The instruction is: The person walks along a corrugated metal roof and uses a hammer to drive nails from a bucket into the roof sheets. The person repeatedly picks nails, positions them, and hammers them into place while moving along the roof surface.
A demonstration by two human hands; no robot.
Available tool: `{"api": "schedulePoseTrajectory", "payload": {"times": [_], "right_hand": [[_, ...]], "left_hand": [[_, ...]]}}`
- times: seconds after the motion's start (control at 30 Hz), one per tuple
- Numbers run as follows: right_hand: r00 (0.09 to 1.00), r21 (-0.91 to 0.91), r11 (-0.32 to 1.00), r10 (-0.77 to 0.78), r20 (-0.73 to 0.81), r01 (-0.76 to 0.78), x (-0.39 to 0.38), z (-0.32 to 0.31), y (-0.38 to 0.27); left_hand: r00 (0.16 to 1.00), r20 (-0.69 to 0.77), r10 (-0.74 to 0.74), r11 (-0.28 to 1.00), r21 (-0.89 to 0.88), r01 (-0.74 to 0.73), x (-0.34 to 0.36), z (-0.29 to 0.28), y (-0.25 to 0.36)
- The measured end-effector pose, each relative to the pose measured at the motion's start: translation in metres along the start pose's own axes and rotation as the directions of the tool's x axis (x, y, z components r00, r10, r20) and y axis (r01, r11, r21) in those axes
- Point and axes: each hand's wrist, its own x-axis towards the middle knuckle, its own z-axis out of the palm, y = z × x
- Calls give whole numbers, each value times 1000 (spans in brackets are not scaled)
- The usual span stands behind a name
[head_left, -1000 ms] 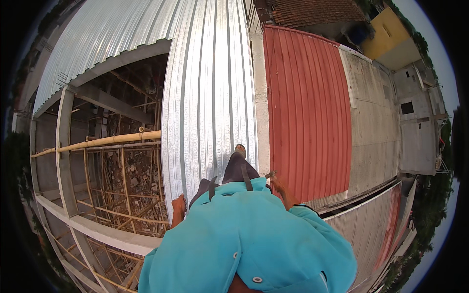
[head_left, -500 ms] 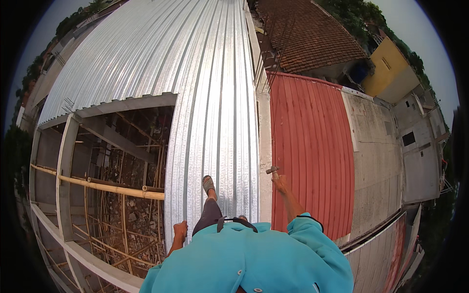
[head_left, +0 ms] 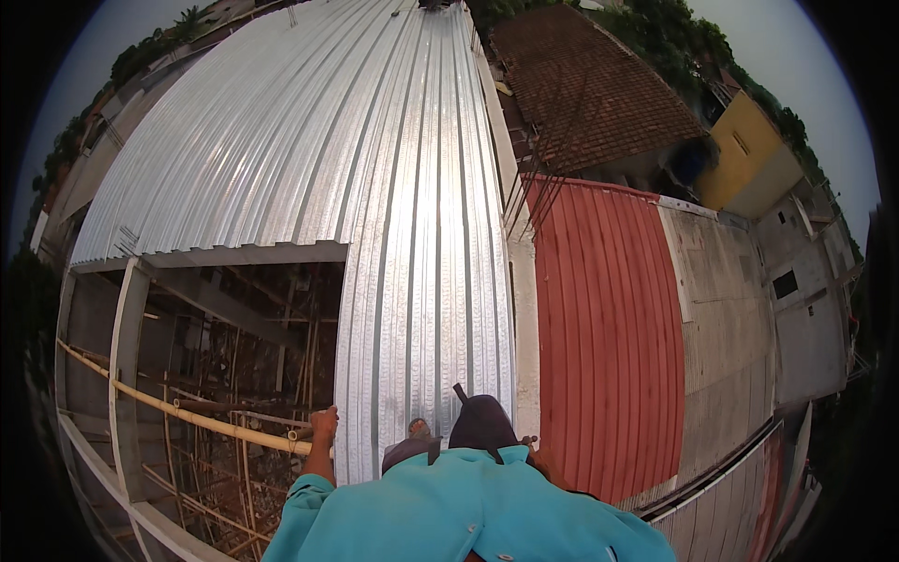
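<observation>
My left hand (head_left: 324, 421) is closed in a fist at the left edge of the silver corrugated metal roof (head_left: 393, 328). Whether anything is inside that fist cannot be seen. Low by my right hip is my right hand (head_left: 532, 451), mostly hidden by my body and sleeve. It held a hammer half a second ago; now only a small dark bit shows there, too little to make out clearly. A sandalled foot (head_left: 419, 428) is on the metal sheets, and my dark-trousered right knee (head_left: 482, 421) is raised in front of me.
Left of the sheets is a deep opening with concrete beams (head_left: 126, 365), bamboo poles (head_left: 215, 423) and rubble below. A narrow concrete wall top (head_left: 526, 365) runs along the right, with upright steel bars (head_left: 543, 201). Beyond it lies a red metal roof (head_left: 609, 347).
I have stepped, with my right knee now raised. My right hand with the hammer has swung back toward my hip. My left fist has moved slightly forward and left.
</observation>
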Motion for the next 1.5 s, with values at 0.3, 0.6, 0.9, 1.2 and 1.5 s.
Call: {"api": "schedulePoseTrajectory", "payload": {"times": [0.3, 0.6, 0.9, 1.2, 1.5], "right_hand": [[982, -56, 981, -183, 56, 186, 127, -72, -134], [971, 128, 963, -239, -11, 238, 250, -199, -301], [910, -170, 898, -414, -6, 407, 327, -213, -416], [940, -239, 910, -315, 135, 339, 308, -150, -568], [940, -254, 907, -310, 140, 337, 315, -120, -670]], "left_hand": [[982, 91, 166, 972, 152, -178, 34, 111, 173], [991, 136, 11, 999, -34, -7, -12, 208, 240], [954, 71, -291, 956, 53, 287, 0, 208, 161], [936, 90, -341, 922, -160, 352, 176, 222, 350], [997, 13, -78, 970, -229, 79, 294, 174, 519]]}}
